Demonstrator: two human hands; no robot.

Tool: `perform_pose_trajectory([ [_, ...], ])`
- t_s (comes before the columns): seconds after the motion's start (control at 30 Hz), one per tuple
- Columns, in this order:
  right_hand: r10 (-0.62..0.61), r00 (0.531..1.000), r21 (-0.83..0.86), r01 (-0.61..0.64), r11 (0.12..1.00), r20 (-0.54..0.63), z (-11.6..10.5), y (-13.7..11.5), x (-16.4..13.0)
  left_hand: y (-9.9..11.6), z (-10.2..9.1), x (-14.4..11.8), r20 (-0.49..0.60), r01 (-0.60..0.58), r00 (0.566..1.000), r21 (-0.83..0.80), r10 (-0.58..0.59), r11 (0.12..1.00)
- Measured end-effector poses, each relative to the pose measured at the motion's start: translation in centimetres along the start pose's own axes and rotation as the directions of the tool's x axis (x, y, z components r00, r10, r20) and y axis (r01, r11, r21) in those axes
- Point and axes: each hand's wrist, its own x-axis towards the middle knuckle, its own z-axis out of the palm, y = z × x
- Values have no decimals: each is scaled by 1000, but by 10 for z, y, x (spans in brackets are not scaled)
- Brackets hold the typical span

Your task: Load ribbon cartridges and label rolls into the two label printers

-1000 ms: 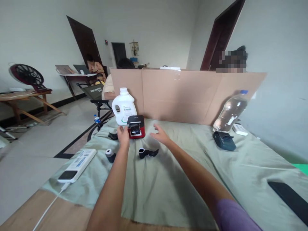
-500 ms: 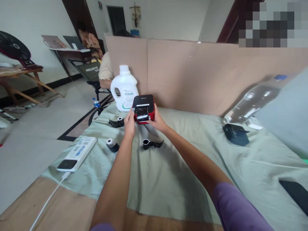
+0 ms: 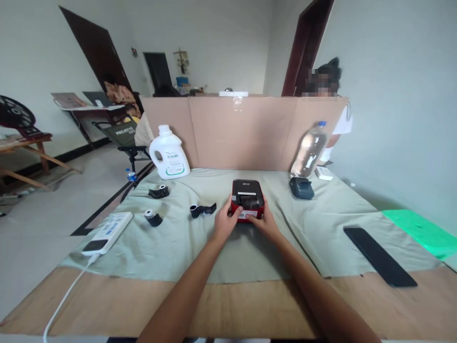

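Bare wood runs along the near edge of the table (image 3: 107,305), and your two forearms cross it toward the grey-green cloth (image 3: 200,247) that covers the rest. Your left hand (image 3: 224,223) and right hand (image 3: 266,223) meet at the red-and-black label printer (image 3: 247,200), which sits on the cloth straight ahead of you, near the middle. Each grip is closed around a front corner of the printer, left fingers on its left side, right fingers on its right, thumbs near the label slot; both hands are equally close, and the printer's long axis points away from you.

To the left of the printer, just beside your left hand, lies a black label spool (image 3: 202,209) with a loose tail. Further left are a small roll with a white core (image 3: 153,218) and another black spool (image 3: 159,192). At the cloth's left edge a white power strip (image 3: 107,232) lies with a dark phone-like thing on its near end and a white cable trailing off the table. On your right a flat black slab (image 3: 379,256) lies on the cloth, well apart from the printer, with a green sheet (image 3: 417,231) beyond it.

Behind the printer stand a dark pouch-like device (image 3: 302,187), a clear water bottle (image 3: 310,150) and a white detergent jug (image 3: 168,153), all against a cardboard screen (image 3: 243,131). Other people sit beyond it.
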Motion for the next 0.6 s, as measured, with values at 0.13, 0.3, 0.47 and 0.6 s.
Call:
perform_pose_trajectory([
  [0.13,-59,998,-11,58,998,-26,-2,8,-9,-9,10,-7,-12,-2,1000,40,2,999],
  [0.3,-60,997,-103,55,993,-47,1,19,-7,-17,11,-8,-34,-24,999,98,27,995],
  [0.47,-125,991,-93,120,988,-53,2,30,-7,-22,12,-10,-47,-29,998,113,34,993],
  [0.6,-120,992,-87,116,989,-41,1,32,-8,-20,12,-12,-65,-47,996,127,55,991],
])
